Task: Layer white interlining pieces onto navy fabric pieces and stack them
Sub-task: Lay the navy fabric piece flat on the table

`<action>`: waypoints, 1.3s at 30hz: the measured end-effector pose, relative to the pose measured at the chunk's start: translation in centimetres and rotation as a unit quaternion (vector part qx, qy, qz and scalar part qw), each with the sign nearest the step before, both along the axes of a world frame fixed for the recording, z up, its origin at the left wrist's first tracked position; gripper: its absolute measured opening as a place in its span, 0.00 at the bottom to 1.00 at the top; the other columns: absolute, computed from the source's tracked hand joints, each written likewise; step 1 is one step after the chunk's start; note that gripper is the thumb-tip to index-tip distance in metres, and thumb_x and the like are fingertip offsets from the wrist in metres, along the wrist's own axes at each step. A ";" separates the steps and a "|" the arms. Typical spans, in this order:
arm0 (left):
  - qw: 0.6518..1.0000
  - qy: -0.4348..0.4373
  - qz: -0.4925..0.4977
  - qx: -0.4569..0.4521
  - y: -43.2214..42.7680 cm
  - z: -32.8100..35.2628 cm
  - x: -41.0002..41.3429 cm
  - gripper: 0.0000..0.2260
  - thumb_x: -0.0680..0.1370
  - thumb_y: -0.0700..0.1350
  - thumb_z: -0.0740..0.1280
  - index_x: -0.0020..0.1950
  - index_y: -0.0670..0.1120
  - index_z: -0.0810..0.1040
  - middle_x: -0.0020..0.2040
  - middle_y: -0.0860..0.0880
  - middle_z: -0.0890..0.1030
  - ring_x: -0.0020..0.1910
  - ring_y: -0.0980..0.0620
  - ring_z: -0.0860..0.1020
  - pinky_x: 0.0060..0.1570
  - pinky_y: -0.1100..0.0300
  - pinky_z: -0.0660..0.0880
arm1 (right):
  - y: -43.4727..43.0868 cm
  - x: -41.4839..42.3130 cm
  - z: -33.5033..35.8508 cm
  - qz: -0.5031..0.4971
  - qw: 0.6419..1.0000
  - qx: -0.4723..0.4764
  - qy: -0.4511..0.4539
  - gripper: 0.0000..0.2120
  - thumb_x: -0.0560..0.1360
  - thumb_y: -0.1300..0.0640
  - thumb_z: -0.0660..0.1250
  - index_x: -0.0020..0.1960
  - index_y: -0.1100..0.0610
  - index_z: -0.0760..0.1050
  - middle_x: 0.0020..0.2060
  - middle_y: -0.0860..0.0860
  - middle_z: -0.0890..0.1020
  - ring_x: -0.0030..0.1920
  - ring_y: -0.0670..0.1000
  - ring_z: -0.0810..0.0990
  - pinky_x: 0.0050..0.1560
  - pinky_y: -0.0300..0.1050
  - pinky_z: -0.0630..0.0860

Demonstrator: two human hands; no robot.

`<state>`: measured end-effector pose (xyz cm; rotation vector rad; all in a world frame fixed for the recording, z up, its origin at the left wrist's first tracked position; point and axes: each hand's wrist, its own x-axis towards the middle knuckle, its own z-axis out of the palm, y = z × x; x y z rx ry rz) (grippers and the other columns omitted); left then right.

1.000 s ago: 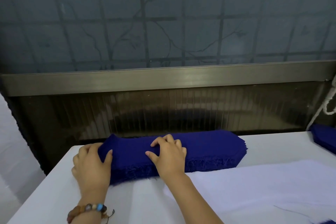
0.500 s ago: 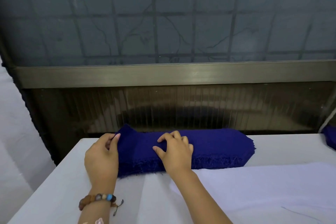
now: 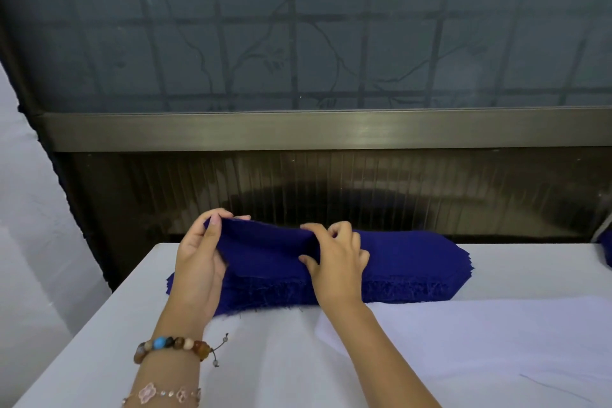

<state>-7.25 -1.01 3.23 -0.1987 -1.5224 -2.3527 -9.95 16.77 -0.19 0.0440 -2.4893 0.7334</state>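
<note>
A thick stack of navy fabric pieces lies along the far edge of the white table. My left hand pinches the left end of the top navy piece and holds it raised off the stack. My right hand pinches the same piece near its middle, thumb under and fingers over. A white interlining sheet lies flat on the table in front of the stack, at my right.
A dark window frame and ribbed glass panel rise right behind the table's far edge. Another navy pile shows at the right border. The table's left edge drops off beside my left wrist.
Both hands went from resting on the stack to pinching the top navy piece. Its left end has lifted off the stack.
</note>
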 end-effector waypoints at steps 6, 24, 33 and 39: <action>0.998 -0.021 0.024 0.050 -0.3 -0.7 0.0 0.08 0.79 0.49 0.61 0.51 0.52 0.80 0.53 0.46 0.83 0.52 0.51 0.81 0.50 0.57 0.81 | 3.4 -0.4 0.5 -0.051 0.999 -0.004 -0.008 0.08 0.73 0.49 0.70 0.51 0.43 0.77 0.66 0.45 0.65 0.68 0.51 0.57 0.66 0.52 0.57; 0.977 -0.121 0.147 0.099 -1.3 -2.3 -1.0 0.11 0.83 0.46 0.60 0.62 0.50 0.79 0.57 0.50 0.83 0.57 0.53 0.81 0.52 0.56 0.79 | 16.7 -0.5 1.2 -0.230 0.963 -0.056 -0.130 0.05 0.74 0.50 0.70 0.50 0.47 0.80 0.64 0.52 0.72 0.73 0.57 0.57 0.71 0.59 0.54; 0.960 -0.160 0.229 -0.025 -1.7 -3.6 -2.1 0.11 0.82 0.46 0.64 0.63 0.56 0.75 0.54 0.46 0.80 0.53 0.49 0.81 0.44 0.58 0.79 | 19.3 -0.6 0.6 -0.299 0.923 -0.176 -0.164 0.20 0.71 0.42 0.72 0.57 0.52 0.79 0.56 0.56 0.78 0.60 0.61 0.69 0.54 0.51 0.64; 0.951 -0.117 0.178 -0.223 -2.1 -4.5 -2.1 0.10 0.81 0.44 0.64 0.56 0.57 0.81 0.53 0.47 0.83 0.52 0.47 0.81 0.48 0.52 0.79 | 19.2 -0.8 -0.2 -0.276 0.935 -0.200 -0.100 0.11 0.75 0.48 0.70 0.47 0.56 0.79 0.46 0.56 0.82 0.49 0.59 0.75 0.47 0.50 0.71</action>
